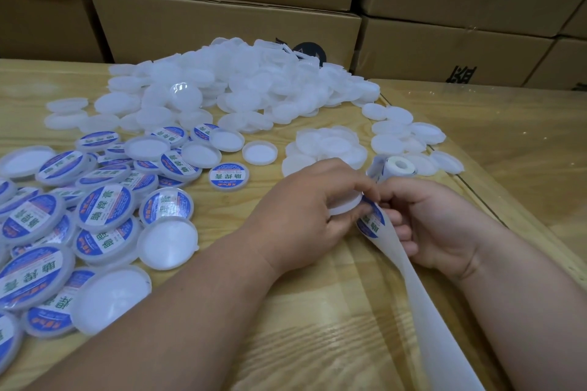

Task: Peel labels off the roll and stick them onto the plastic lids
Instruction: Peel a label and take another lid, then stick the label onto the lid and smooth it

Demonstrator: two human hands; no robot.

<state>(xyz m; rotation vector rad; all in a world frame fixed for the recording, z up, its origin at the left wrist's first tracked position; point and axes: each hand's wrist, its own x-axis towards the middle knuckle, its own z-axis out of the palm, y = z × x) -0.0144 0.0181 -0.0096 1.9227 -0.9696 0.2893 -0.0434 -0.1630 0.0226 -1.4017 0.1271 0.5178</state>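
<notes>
Left hand [305, 206] around lid [344, 205], right hand [425, 225] on label [368, 220].

The labelled lids [104, 212] piled at the desk's left edge carry round blue-rimmed stickers with three large green characters, 助焊膏, seen upside down; the small red print beside them is too fine to read. Black printed characters on the cardboard boxes [465, 74] are cropped and unreadable.

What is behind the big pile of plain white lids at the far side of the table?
Behind the pile of plain lids stand stacked cardboard boxes. A dark round object shows over the pile's top, mostly covered by lids, so I cannot tell what it is.
</notes>
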